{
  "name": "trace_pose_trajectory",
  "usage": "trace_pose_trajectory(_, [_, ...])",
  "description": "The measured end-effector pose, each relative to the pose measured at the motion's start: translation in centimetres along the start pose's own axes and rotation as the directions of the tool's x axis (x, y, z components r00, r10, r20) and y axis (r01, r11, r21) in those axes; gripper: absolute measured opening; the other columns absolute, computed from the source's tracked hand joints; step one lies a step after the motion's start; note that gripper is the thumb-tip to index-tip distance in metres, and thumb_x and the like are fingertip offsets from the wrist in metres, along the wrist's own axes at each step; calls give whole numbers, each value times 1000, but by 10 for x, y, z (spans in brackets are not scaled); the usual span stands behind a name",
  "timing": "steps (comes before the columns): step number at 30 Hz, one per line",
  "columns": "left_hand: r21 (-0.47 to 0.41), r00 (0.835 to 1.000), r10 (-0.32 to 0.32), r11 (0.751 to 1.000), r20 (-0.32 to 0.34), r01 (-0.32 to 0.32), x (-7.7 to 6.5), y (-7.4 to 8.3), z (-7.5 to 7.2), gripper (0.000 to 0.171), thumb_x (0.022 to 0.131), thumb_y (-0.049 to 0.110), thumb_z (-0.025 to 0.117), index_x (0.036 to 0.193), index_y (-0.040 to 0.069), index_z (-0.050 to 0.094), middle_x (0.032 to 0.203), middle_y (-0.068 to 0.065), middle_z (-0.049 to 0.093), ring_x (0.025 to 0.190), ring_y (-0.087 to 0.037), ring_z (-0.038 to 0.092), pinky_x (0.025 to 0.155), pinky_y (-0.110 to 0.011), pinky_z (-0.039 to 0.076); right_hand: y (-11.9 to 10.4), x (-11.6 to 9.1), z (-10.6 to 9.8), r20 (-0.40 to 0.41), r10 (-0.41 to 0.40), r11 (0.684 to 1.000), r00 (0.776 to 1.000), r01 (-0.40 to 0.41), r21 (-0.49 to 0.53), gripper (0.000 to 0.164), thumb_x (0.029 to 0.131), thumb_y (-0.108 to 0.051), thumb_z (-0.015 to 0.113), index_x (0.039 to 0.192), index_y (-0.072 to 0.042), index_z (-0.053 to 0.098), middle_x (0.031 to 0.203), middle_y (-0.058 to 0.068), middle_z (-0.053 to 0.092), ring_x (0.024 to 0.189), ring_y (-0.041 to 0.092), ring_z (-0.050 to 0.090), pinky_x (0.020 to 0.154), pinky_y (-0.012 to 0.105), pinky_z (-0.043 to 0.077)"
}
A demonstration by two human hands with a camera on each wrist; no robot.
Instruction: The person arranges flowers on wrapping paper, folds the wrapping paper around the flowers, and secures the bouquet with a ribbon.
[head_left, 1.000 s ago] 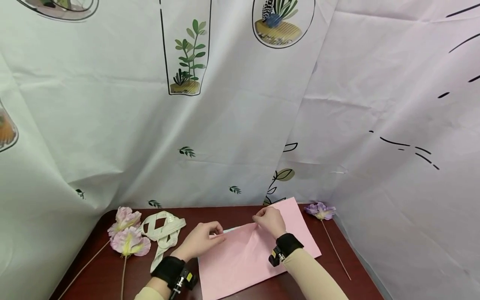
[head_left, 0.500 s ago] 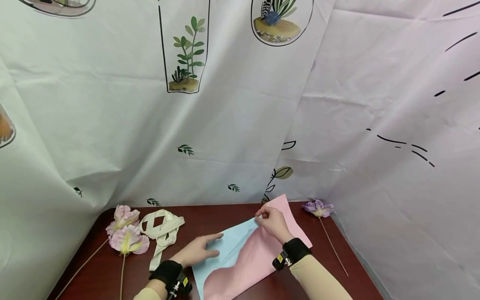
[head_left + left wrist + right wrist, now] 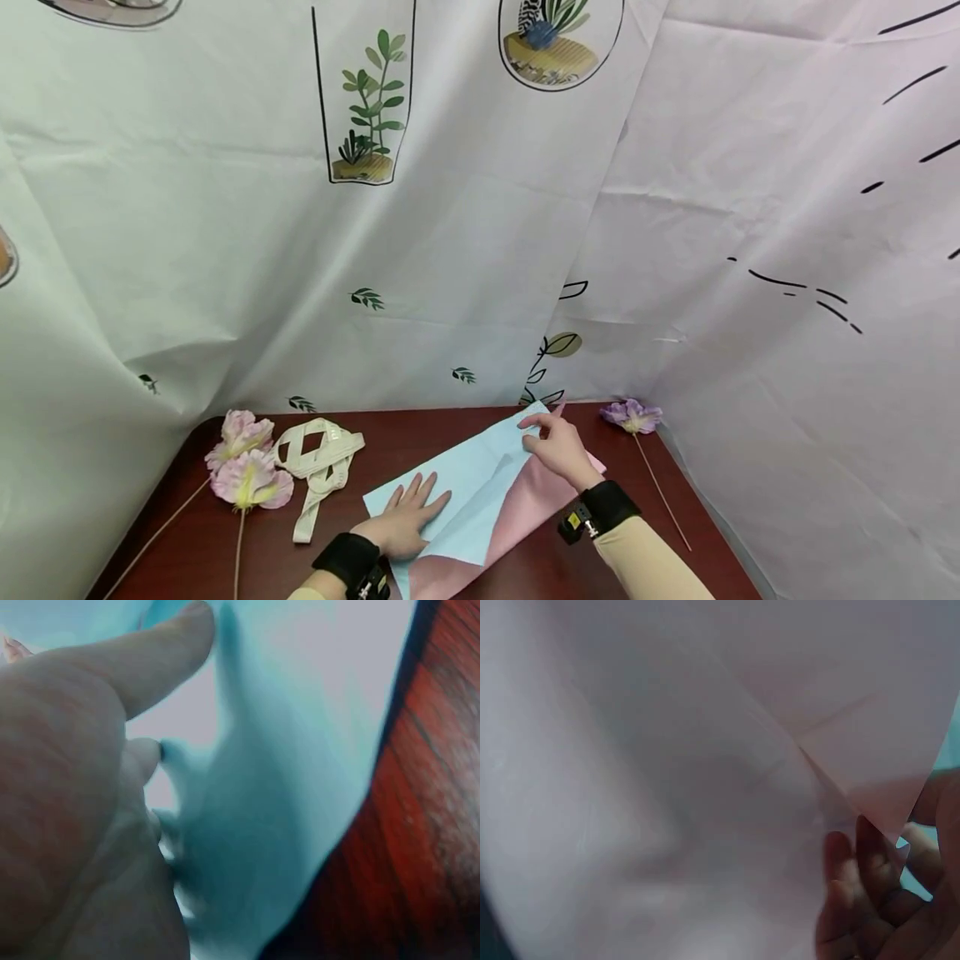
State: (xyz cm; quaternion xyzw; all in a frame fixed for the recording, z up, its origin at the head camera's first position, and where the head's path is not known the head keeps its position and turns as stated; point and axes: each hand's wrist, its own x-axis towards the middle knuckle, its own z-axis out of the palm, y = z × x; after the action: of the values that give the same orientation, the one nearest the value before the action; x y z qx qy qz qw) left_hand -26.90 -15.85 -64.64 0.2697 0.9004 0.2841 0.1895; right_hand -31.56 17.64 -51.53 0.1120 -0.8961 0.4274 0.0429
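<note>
Light blue paper (image 3: 480,467) lies at the middle of the table, partly over pink paper (image 3: 525,508), with a slanting fold across it. My left hand (image 3: 405,521) rests on the blue paper, fingers straight and spread. In the left wrist view its thumb (image 3: 165,652) stretches over the blue surface beside the paper's edge. At the paper's far right side is my right hand (image 3: 562,454), thumb and finger pinching the paper. The right wrist view shows its curled fingers (image 3: 847,885) at a pointed corner of the folded paper, pink facing the camera.
Two pink artificial flowers (image 3: 247,479) with long stems lie at the left. Beside them is a loosely looped cream ribbon (image 3: 322,454). A purple flower (image 3: 632,415) lies at the right. A white printed curtain (image 3: 450,250) hangs behind the dark red table (image 3: 577,567).
The paper has turned over from mostly pink to mostly blue on top, its right part drawn in. My left hand has gone from lifted at the edge to lying spread on the paper.
</note>
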Motion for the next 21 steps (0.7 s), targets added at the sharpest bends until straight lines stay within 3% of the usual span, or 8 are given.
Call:
trace_pose_trajectory(4, [42, 998, -56, 998, -8, 56, -2, 8, -4, 92, 96, 47, 79, 174, 19, 40, 185, -22, 10, 169, -50, 3, 128, -78, 5, -1, -2, -10, 20, 46, 996, 999, -45, -77, 25, 95, -13, 72, 115, -12, 87, 81, -1, 70, 66, 13, 51, 65, 32, 43])
trace_pose_trajectory(8, [69, 993, -117, 991, -23, 118, -6, 18, -8, 102, 92, 56, 83, 173, 12, 40, 183, -26, 11, 169, -52, 4, 125, -83, 6, -1, -4, -18, 10, 94, 985, 996, -91, -145, 21, 98, -24, 78, 106, -7, 88, 109, 5, 82, 90, 18, 70, 81, 41, 58])
trace_pose_trajectory(10, [77, 987, -161, 984, -30, 162, -7, 24, -9, 107, 89, 61, 85, 173, 11, 40, 183, -26, 11, 168, -53, 4, 124, -84, 5, 1, -6, -23, 22, 131, 977, 991, -126, -172, 22, 97, -27, 82, 102, -6, 88, 101, 5, 82, 88, 22, 74, 81, 43, 60])
trace_pose_trajectory(14, [101, 966, -257, 961, -24, 258, -8, 35, -11, 115, 84, 63, 91, 173, 12, 40, 183, -25, 10, 168, -52, 4, 120, -88, 4, 7, -11, -34, 74, 206, 950, 976, -181, -252, 18, 92, -24, 88, 88, -7, 86, 83, 0, 76, 72, 19, 66, 68, 36, 54])
trace_pose_trajectory(21, [159, 932, -357, 918, -66, 363, -7, 39, -7, 117, 81, 68, 91, 171, 9, 43, 180, -30, 17, 166, -56, 12, 109, -97, 18, 16, -23, -50, 116, 284, 907, 952, -227, -355, 20, 87, -24, 93, 85, -7, 83, 83, 0, 73, 74, 19, 62, 64, 36, 51])
